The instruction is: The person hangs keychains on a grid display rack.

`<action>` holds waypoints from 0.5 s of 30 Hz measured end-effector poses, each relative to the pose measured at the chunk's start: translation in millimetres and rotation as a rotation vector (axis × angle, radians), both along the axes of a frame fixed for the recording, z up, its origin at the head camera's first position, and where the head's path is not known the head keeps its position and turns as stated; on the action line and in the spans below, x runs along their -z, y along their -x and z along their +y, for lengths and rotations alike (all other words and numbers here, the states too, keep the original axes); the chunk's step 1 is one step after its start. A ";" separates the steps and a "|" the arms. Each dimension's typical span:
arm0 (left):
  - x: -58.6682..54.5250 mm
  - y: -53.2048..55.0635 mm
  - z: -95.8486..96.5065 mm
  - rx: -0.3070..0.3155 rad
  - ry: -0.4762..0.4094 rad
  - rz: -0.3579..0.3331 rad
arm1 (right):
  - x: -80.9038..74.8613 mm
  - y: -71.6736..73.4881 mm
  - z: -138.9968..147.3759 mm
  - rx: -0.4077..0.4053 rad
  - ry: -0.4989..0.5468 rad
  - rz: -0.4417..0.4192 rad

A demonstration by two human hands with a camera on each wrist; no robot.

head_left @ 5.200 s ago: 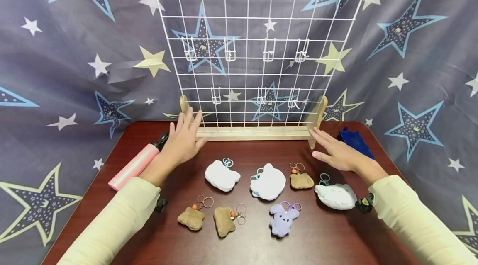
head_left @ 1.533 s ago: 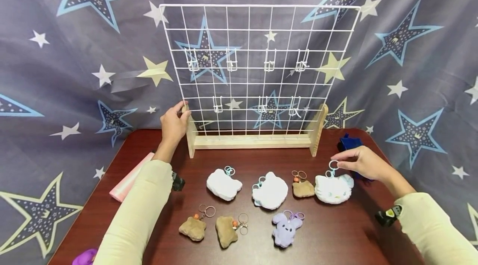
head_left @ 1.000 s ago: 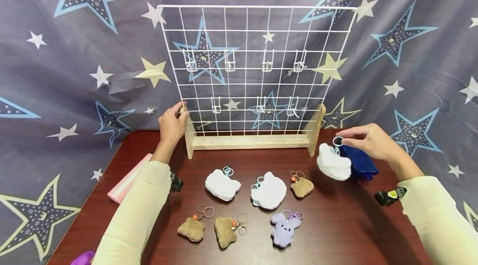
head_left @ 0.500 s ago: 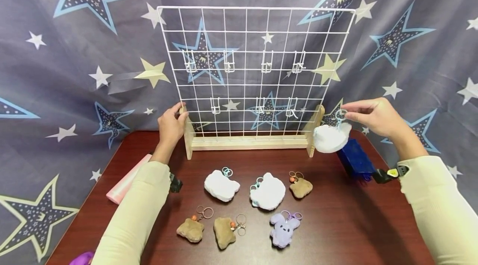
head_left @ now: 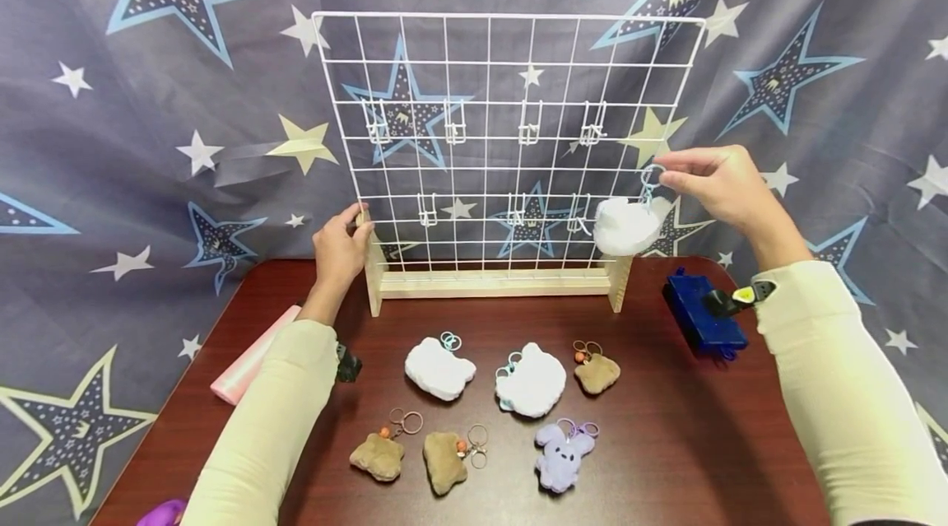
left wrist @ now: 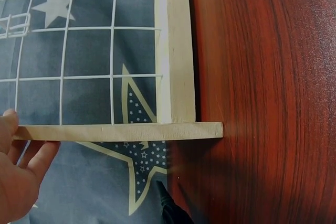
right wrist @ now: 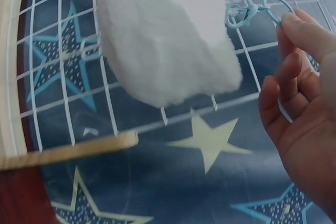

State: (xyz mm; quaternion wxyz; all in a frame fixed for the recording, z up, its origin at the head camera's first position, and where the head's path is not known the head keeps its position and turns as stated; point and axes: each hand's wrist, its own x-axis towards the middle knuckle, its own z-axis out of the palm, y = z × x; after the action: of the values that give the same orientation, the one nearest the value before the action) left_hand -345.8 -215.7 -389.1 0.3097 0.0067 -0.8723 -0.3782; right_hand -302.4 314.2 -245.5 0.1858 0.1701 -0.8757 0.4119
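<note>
Holding white plush [head_left: 625, 230] aloft before wire rack [head_left: 486, 137], lower right. Right hand [head_left: 714, 180]: thumb and finger pinching ring [right wrist: 264, 6]. Left hand [head_left: 341, 244]: fingers clamped round wooden upright [left wrist: 121, 131]. Step judged mid-air positioning; next move likely needs firm pinch, swing damped.

From the table's [head_left: 629, 460] middle, the rack [head_left: 494, 283] stands at 12 o'clock before the curtain [head_left: 133, 131], the box [head_left: 689, 304] at 2, the cylinder [head_left: 255, 357] between 9 and 10. Three toys [head_left: 531, 380] lie across the middle; nearer lie the rabbit [head_left: 560, 458] at 5 and two toys [head_left: 444, 463] around 7. The held toy [head_left: 629, 228] hangs before the rack's 4 o'clock side, the left hand [head_left: 339, 250] on its 8 o'clock edge.
</note>
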 end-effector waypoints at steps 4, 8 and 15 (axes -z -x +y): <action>-0.1 -0.6 0.0 0.002 -0.004 -0.008 | -9.5 6.3 -17.1 -0.050 0.039 -0.004; -0.2 -0.4 -0.4 0.000 -0.007 -0.009 | -16.3 14.1 -31.1 -0.071 0.035 0.012; -0.4 -0.6 0.6 0.004 -0.014 -0.007 | -23.3 25.9 -47.9 -0.083 0.079 0.027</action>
State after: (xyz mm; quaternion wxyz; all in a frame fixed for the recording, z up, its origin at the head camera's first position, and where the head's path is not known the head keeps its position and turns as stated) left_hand -345.2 -215.1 -388.7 0.3058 0.0084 -0.8708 -0.3849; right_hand -328.3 266.3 -222.2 0.1868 0.2043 -0.8484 0.4512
